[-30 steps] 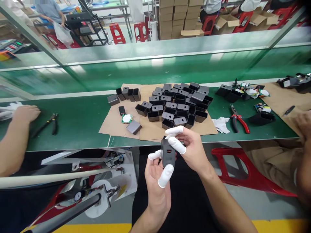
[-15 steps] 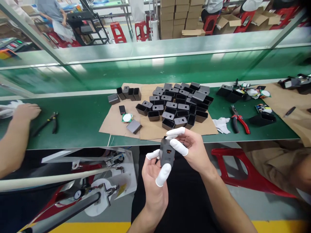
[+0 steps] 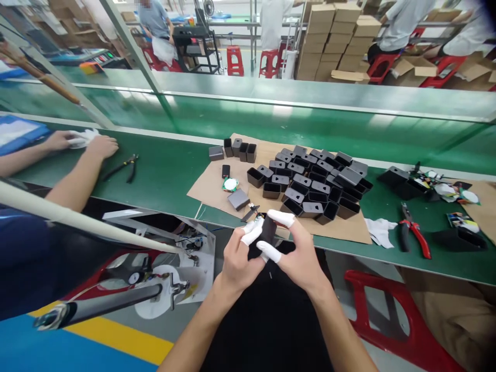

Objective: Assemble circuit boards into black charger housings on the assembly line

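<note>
In front of my lap, a black plastic housing (image 3: pixel 268 230) is held tilted between my two hands. My right hand (image 3: pixel 304 253) grips it from the right, index finger at its upper end and thumb low on its side. On the other side, my left hand (image 3: pixel 240 258) is closed against it, partly hiding it. White finger cots cover several fingertips. A small dark piece with thin wires (image 3: pixel 252 213) sticks out above my left fingertips; its join to the housing is hidden. Many similar black housings (image 3: pixel 318 197) stand on brown cardboard (image 3: pixel 209 185) beyond my hands.
Near the cardboard's left side lie a round white-topped circuit board (image 3: pixel 230 184) and a grey block (image 3: pixel 238 199). Red-handled pliers (image 3: pixel 414 230) and a white cloth (image 3: pixel 381 231) lie right; black pliers (image 3: pixel 123 168) lie left, near a co-worker's hands (image 3: pixel 101 146). A red stool (image 3: pixel 360 294) stands right.
The view has shifted left. The housing has turned so its slotted end no longer shows. My left fingers have moved to its upper left, and a wired piece now shows there.
</note>
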Tool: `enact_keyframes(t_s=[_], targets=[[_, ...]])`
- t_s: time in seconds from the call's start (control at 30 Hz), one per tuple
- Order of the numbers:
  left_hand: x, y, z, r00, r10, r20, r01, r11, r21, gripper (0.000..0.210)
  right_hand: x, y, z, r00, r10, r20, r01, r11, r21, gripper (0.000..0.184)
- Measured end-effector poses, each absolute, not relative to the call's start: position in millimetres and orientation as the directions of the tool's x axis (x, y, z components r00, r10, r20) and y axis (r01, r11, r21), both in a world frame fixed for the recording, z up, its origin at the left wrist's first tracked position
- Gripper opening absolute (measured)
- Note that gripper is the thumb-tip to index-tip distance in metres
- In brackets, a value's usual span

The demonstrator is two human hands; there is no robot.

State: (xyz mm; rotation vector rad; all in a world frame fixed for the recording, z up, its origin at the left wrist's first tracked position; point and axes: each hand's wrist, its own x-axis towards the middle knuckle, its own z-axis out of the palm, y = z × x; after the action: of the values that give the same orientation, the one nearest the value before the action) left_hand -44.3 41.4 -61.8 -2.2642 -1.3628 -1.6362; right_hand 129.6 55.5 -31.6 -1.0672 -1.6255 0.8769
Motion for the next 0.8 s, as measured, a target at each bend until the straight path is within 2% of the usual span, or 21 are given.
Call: enact_keyframes(t_s=[0.1,0.23,0.3,0.4,0.57,0.7,0.8], targets=[[-60,59,-77,0.181,0.577,0.797,0.686,-0.654,0.317,0.060,114,71,-47,-0.188,0.913,0.362,0.281,0.403,-0.871,0.054],[-71,74,-91,0.207,0.604,0.769,0.685,-0.651,0.327,0.063,99,90,-69,-0.136,0.909,0.394,0.248,0.417,-0.875,0.047],[-74,75,-94,0.158,0.633,0.758,0.686,-0.623,0.377,0.063,95,94,-78,-0.132,0.912,0.387,0.243,0.409,-0.880,0.052],[-73,63,-100,-0.016,0.678,0.735,0.668,-0.539,0.512,0.062,91,93,-88,-0.122,0.918,0.378,0.303,0.397,-0.866,0.059],[-67,23,-123,-0.244,0.736,0.632,0.565,-0.421,0.709,0.048,85,83,-101,-0.062,0.833,0.550,0.497,0.504,-0.707,0.051],[-63,2,-134,-0.284,0.777,0.562,0.525,-0.365,0.769,0.038,80,81,-105,-0.039,0.730,0.682,0.613,0.557,-0.561,0.049],[-63,5,-121,-0.279,0.780,0.561,0.500,-0.380,0.778,0.031,78,82,-105,0.027,0.668,0.743,0.631,0.565,-0.531,0.046]])
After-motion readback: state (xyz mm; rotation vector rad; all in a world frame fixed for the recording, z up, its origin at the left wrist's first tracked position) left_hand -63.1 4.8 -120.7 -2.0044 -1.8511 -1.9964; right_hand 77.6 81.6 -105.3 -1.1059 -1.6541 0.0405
